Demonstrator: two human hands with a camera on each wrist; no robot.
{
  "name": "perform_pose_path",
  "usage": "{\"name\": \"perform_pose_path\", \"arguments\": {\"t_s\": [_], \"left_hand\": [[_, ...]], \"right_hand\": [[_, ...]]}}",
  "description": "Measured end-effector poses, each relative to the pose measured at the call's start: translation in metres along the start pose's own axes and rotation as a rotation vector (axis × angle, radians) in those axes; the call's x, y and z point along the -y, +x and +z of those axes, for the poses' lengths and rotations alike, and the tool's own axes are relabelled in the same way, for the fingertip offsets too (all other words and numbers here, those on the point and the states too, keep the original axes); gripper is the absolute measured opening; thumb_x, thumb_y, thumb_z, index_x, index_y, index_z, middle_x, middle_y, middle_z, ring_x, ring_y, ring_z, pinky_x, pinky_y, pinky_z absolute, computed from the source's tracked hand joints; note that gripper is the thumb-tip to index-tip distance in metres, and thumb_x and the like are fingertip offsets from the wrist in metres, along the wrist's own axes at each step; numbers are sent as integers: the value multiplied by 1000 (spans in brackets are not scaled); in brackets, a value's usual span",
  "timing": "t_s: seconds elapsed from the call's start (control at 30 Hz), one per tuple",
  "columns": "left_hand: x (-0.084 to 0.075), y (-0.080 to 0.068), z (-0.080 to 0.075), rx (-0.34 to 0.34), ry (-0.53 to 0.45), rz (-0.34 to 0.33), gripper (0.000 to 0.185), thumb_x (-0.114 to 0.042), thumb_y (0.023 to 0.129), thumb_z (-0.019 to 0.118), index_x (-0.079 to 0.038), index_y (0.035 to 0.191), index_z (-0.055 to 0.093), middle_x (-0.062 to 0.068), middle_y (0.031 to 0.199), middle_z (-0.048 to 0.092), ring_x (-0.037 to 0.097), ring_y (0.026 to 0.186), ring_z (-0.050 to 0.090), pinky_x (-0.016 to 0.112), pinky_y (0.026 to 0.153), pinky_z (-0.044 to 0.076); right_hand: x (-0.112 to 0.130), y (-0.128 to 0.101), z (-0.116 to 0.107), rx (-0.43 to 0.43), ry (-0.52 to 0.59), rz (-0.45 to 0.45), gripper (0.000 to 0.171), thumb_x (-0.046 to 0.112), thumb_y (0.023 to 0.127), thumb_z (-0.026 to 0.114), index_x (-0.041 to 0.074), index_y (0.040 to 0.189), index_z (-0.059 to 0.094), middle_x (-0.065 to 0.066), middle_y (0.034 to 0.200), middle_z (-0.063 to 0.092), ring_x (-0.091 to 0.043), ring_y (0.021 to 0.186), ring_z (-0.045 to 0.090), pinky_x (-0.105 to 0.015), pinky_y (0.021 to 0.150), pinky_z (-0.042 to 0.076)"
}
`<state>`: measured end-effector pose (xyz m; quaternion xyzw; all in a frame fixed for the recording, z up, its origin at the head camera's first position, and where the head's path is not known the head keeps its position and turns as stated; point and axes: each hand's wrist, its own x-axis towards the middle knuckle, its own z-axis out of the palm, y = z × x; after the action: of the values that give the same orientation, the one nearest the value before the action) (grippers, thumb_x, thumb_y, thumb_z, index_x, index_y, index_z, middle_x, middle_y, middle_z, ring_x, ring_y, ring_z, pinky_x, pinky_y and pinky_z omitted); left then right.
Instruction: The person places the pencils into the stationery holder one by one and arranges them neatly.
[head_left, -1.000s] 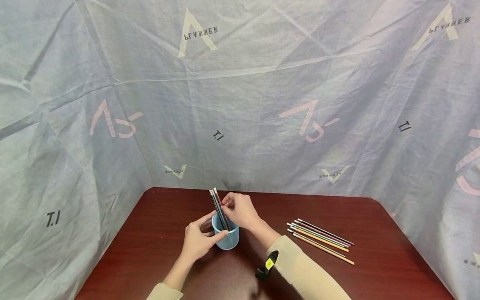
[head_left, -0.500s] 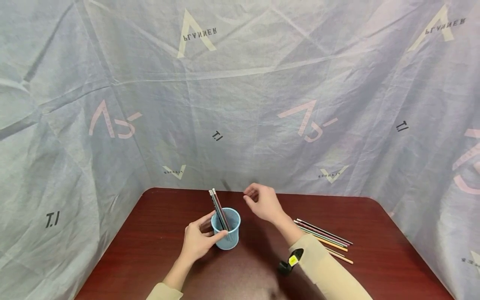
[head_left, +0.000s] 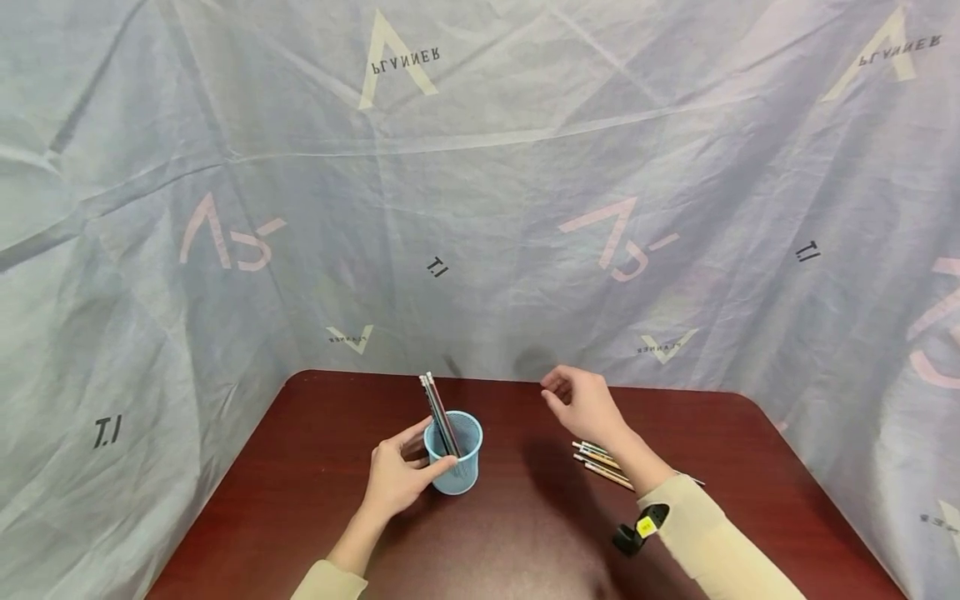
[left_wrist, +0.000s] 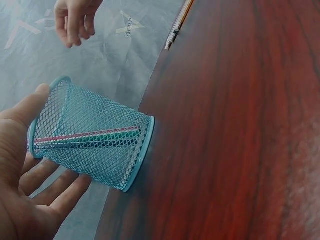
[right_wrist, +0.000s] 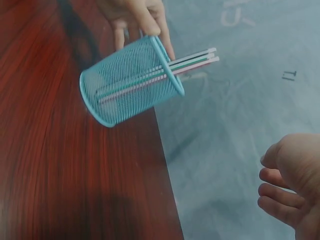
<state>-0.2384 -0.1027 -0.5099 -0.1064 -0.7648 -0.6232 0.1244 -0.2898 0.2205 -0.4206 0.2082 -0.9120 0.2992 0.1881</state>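
A light blue mesh pencil cup (head_left: 467, 472) stands on the table, with several pencils (head_left: 439, 410) leaning to its left side, eraser ends up. My left hand (head_left: 396, 481) holds this cup by its rim, the thumb near the front and the fingers around the left side. In the left wrist view the pencils show through the mesh. Away to the right, my right hand (head_left: 587, 407) is raised above the table with its fingers loosely curled and nothing in them. More pencils (head_left: 609, 475) lie on the table beyond the right forearm, which partly covers them.
The dark red wooden table (head_left: 487, 550) reaches back to a grey printed cloth (head_left: 480, 200) hung behind it and along both sides. A black strap device with a yellow tag (head_left: 647, 525) sits on the right wrist.
My right hand has let go of a pencil in the cup and moved right, towards the loose pencils. The left hand keeps its hold on the cup.
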Motion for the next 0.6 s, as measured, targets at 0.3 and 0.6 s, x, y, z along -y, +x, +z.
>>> {"name": "perform_pose_path", "arguments": {"t_s": [0.3, 0.6], "left_hand": [[1, 6, -1, 17, 28, -10, 74, -17, 73, 100, -10, 140, 70, 17, 121, 79, 34, 109, 79, 42, 85, 67], [2, 3, -2, 36, 132, 20, 73, -22, 78, 98, -14, 143, 68, 11, 122, 79, 30, 109, 79, 39, 87, 67]], "right_hand": [[-27, -19, -19, 2, -50, 1, 9, 8, 95, 78, 14, 101, 75, 3, 89, 76, -10, 78, 71, -27, 68, 60], [-52, -51, -28, 58, -109, 46, 7, 6, 93, 78, 12, 96, 75, 6, 83, 73, -6, 73, 67, -25, 65, 56]]}}
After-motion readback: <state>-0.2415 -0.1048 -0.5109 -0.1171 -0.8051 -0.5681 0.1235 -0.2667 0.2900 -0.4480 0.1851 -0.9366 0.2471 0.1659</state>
